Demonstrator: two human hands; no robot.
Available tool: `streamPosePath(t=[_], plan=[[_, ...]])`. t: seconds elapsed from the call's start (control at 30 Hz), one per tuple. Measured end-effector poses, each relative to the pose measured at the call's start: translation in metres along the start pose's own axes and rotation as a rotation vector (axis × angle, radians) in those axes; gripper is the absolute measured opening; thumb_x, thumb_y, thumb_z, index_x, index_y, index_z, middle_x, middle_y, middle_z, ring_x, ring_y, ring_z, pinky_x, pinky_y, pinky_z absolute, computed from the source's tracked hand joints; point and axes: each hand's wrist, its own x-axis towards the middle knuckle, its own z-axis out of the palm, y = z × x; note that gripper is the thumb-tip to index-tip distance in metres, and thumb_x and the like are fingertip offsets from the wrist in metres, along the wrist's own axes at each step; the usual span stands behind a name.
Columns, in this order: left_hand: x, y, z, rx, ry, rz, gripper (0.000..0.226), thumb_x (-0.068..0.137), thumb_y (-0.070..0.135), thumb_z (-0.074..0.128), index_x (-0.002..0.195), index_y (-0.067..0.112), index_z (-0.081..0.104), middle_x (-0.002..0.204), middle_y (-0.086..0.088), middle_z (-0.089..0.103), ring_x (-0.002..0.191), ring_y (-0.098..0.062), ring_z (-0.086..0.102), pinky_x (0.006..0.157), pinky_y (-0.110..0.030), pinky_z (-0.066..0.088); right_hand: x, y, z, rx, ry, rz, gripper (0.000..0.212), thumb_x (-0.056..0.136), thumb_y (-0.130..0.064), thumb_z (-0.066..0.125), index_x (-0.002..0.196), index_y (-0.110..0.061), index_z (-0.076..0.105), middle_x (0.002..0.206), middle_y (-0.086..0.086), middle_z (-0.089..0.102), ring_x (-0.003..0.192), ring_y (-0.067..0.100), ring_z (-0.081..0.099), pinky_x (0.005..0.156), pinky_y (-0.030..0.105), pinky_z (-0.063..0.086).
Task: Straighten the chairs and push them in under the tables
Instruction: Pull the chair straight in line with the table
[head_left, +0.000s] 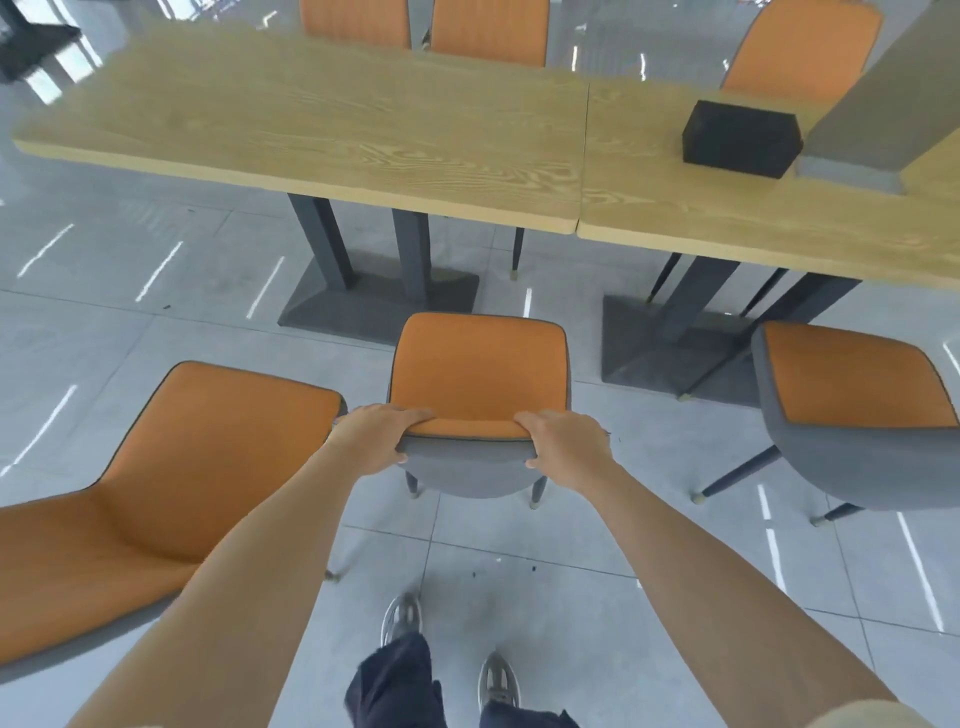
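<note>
Middle chair (480, 371): orange seat, grey shell, standing on the floor (130, 270) short of the surface (311, 124), not yet under it.
Facing: seat front points at the surface edge, backrest toward the person; front-to-back axis runs roughly square to that edge.
Left hand (382, 436): clamped on the left end of the backrest top, fingers over the orange side, thumb on the grey back.
Right hand (563, 439): gripping the right end of the same top edge the same way.
Left chair (171, 493): left of the middle chair and close beside it, turned at an angle to the surface; its legs are mostly out of view, so its exact stance is hard to judge.
Right chair (852, 405): right of the middle chair, apart from it, nearer the second surface (727, 213).
Black box (740, 137): on the second surface, beyond and right of the middle chair.
Far chairs (491, 31): across the surface from the middle chair.
</note>
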Motion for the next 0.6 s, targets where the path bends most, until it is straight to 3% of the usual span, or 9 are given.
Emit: streamPosePath(t=[0.2, 0.43, 0.6], plan=[[0.04, -0.038, -0.029, -0.011, -0.009, 0.046, 0.065, 0.087, 0.015, 0.059, 0.142, 0.031, 0.03, 0.128, -0.005, 0.056, 0.116, -0.027, 0.053, 0.097, -0.039, 0.045, 0.048, -0.012, -0.017, 0.008, 0.014, 0.076, 0.045, 0.088, -0.025, 0.061, 0.13, -0.023, 0.045, 0.113, 0.003, 0.061, 0.101, 0.027, 0.059, 0.069, 0.03, 0.038], [0.076, -0.075, -0.052, 0.077, 0.035, 0.1, 0.06, 0.089, 0.019, 0.056, 0.142, 0.032, 0.03, 0.128, -0.004, 0.055, 0.117, -0.026, 0.052, 0.096, -0.037, 0.041, 0.09, -0.025, -0.027, 0.005, 0.029, 0.119, 0.039, 0.086, -0.025, 0.063, 0.122, -0.021, 0.049, 0.105, 0.004, 0.061, 0.095, 0.027, 0.06, 0.064, 0.03, 0.038], [0.091, -0.082, -0.06, 0.08, 0.036, 0.123, 0.059, 0.089, 0.021, 0.057, 0.141, 0.032, 0.031, 0.128, -0.004, 0.055, 0.116, -0.028, 0.052, 0.097, -0.039, 0.042, 0.106, -0.023, -0.031, -0.007, 0.05, 0.143, 0.045, 0.086, -0.027, 0.064, 0.128, -0.025, 0.047, 0.112, 0.002, 0.062, 0.1, 0.026, 0.059, 0.07, 0.031, 0.041]])
